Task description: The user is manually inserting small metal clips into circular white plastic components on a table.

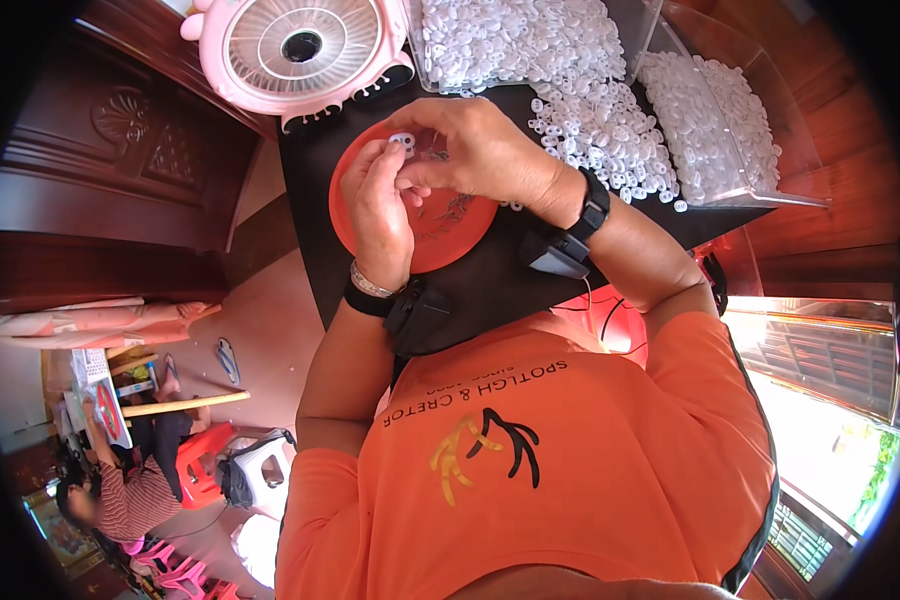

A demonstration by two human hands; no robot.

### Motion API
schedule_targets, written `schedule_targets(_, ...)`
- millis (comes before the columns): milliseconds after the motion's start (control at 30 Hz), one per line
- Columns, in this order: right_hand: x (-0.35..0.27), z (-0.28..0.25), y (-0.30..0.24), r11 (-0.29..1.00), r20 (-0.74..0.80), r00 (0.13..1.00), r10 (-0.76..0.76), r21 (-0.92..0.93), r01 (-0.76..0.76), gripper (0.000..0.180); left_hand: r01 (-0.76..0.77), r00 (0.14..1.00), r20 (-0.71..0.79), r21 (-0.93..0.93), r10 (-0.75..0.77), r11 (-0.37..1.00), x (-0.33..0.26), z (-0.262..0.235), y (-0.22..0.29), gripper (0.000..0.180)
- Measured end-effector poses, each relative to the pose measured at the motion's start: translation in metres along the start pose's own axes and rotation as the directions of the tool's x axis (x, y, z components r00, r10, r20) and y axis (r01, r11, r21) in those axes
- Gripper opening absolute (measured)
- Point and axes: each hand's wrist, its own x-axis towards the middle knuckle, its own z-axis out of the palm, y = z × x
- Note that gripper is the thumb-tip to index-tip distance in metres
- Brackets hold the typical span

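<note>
One left hand (378, 205): raised over the dish, thumb and fingers drawn into a pinch on a small white piece.
White piece (401, 142): up at the left fingertips, dark holes showing, above the dish's far side.
Right hand (482, 150): arched in from the other side, fingers curled and partly closed right beside the piece; from where I stand I cannot tell whether it grips anything.
Orange dish (478, 222): round, under both hands, on the black table (500, 288).
Thin grey pins (457, 208): scattered inside the dish.
Loose white pieces (605, 140): spread over the tabletop, right of the dish.
Clear bins (795, 192): two, filled with more such pieces, at the table's far and right sides.
Pink fan (302, 46): beyond the dish, to the left.
Wrists: a black band on each.
Seated person (142, 497): off to the left, in a striped top.
</note>
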Motion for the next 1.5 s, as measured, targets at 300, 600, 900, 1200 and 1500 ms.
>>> schedule_targets(300, -0.004, 0.009, 0.0, 0.984, -0.066, 0.994, -0.088, -0.162, 0.077, 0.033, -0.015, 0.999, 0.033, -0.11, 0.018, 0.994, 0.0, 0.001, 0.0, 0.022)
schedule_targets(600, -0.005, 0.008, -0.003, 0.992, -0.083, 0.993, -0.089, -0.102, 0.08, 0.027, -0.051, 0.997, 0.048, -0.061, 0.054, 0.997, -0.003, 0.002, 0.006, 0.021)
schedule_targets(900, -0.006, 0.005, -0.009, 0.994, -0.046, 0.997, -0.068, -0.084, 0.064, 0.023, -0.081, 0.996, 0.046, -0.022, 0.082, 0.997, -0.005, -0.002, 0.004, 0.024)
schedule_targets(1200, -0.007, 0.008, -0.002, 0.974, -0.095, 0.979, -0.182, -0.155, 0.166, 0.021, -0.088, 0.996, 0.017, -0.037, 0.089, 0.995, -0.009, 0.005, 0.006, 0.023)
schedule_targets(1500, -0.004, 0.002, -0.002, 0.986, -0.023, 0.99, -0.14, -0.099, 0.137, 0.026, -0.118, 0.992, 0.056, 0.017, 0.117, 0.993, -0.004, -0.001, 0.001, 0.022)
